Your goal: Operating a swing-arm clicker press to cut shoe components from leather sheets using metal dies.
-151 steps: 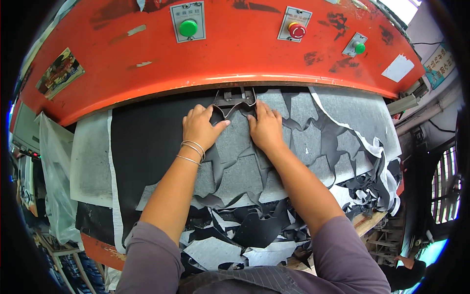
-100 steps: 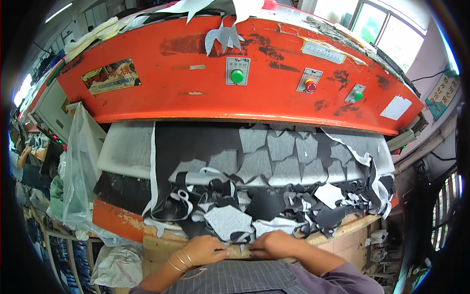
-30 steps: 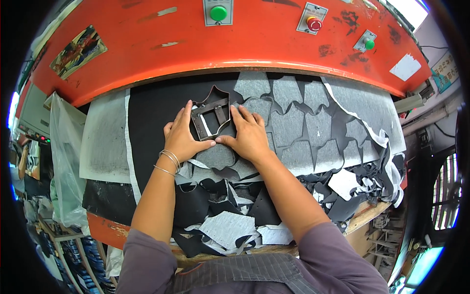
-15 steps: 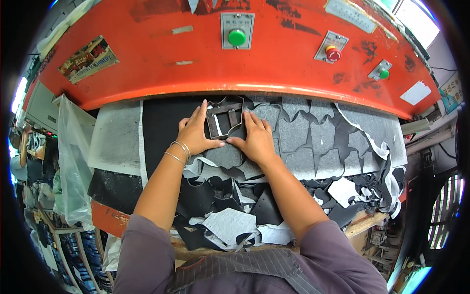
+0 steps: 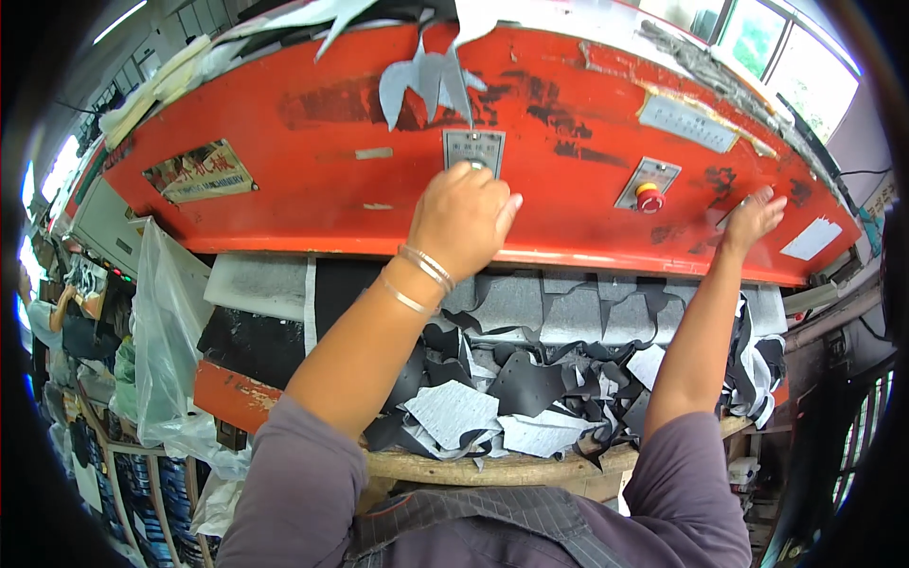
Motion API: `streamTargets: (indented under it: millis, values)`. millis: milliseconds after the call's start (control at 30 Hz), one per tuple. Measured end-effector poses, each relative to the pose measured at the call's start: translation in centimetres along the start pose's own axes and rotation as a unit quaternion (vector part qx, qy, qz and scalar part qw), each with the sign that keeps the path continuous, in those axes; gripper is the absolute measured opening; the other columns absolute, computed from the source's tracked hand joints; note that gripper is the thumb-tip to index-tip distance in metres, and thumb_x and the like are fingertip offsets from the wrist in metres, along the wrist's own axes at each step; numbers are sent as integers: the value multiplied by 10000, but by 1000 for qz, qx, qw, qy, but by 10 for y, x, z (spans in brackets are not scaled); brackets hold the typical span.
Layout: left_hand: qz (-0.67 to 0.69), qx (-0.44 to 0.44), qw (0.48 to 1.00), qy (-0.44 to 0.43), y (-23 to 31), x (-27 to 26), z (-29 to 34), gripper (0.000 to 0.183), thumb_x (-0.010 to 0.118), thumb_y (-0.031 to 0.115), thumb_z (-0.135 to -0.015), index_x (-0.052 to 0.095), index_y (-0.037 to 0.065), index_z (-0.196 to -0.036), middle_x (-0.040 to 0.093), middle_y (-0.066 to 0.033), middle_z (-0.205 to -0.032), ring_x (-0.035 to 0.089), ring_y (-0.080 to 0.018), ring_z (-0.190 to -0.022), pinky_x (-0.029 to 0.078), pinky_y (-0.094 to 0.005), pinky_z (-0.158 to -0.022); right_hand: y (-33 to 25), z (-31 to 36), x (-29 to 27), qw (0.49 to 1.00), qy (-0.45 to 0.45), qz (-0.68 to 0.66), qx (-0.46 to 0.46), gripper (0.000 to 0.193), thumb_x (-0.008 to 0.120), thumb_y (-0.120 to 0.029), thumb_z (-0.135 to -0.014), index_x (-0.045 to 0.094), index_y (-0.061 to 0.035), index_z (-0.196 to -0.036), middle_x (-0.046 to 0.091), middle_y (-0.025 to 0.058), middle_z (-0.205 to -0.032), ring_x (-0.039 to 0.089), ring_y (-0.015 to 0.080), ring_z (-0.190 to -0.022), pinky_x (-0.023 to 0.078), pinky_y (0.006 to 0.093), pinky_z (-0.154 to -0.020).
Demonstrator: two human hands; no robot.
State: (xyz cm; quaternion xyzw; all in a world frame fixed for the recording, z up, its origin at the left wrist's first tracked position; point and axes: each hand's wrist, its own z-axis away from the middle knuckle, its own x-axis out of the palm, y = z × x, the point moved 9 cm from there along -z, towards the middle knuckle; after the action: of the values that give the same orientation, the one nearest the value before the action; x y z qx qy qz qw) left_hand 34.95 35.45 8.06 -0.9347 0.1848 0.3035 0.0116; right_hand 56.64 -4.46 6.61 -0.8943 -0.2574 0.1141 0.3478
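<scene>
My left hand (image 5: 462, 218) is curled into a fist against the middle button plate (image 5: 473, 144) on the front of a red press (image 5: 322, 180); it covers the green button there. At the right, my right hand (image 5: 755, 218) has its fingers stretched out over the spot of the other green button, which it hides. Below the press head lies a cut-up sheet of grey-faced black material (image 5: 573, 308), partly behind my left wrist. The metal cutting die cannot be seen now.
Between my hands sits a red stop button (image 5: 650, 199). Black and pale offcuts (image 5: 535, 383) are heaped on the near ledge, above a wooden rail (image 5: 417, 469). Scraps (image 5: 431, 80) hang over the press top. A clear plastic sheet (image 5: 161, 341) hangs at the left.
Both hands have let go of the metal die and risen to the press front, left to the middle button, right to the right one. The view has tilted up.
</scene>
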Motion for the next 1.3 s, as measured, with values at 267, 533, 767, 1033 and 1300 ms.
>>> streamTargets:
  millis: [267,533,767,1033,1300]
  values:
    - [110,-228,884,-392,54,-38,244,281,635,325,-864,690,71,-757,608,-107,-743,588,-296,-719,485,-415,-677,-139,324,-133,684,-687,-194,-150,528,785,-275,-741,588,-50,-1176,644,95,-1011,608,273,-966,468,388,-860]
    - [77,-256,916,-298,104,-76,322,133,664,198,-802,682,78,-857,605,-95,-817,567,-310,-781,458,-415,-711,-202,493,-226,608,-720,-50,-330,373,770,-287,-653,634,-66,-920,628,79,-885,612,257,-834,509,357,-725]
    - [117,-243,919,-286,83,-71,311,122,659,216,-782,682,97,-766,575,-87,-756,553,-295,-735,452,-410,-669,-207,485,-202,584,-750,-7,-311,308,734,-342,-681,651,-92,-841,644,74,-847,633,242,-810,520,369,-654]
    - [395,-324,736,-445,12,-48,259,214,629,223,-893,717,28,-906,683,-106,-859,656,-231,-796,515,-321,-735,-244,389,41,804,-568,-19,-175,569,605,-594,-790,669,-36,-884,672,152,-813,634,325,-835,511,437,-685]
    - [448,-468,727,-229,-120,9,195,264,600,137,-913,625,-20,-1124,658,-80,-1006,611,-163,-962,476,-301,-871,-203,450,167,743,-631,150,-166,480,639,-448,-836,641,-6,-1023,662,156,-1002,604,270,-939,455,376,-821]
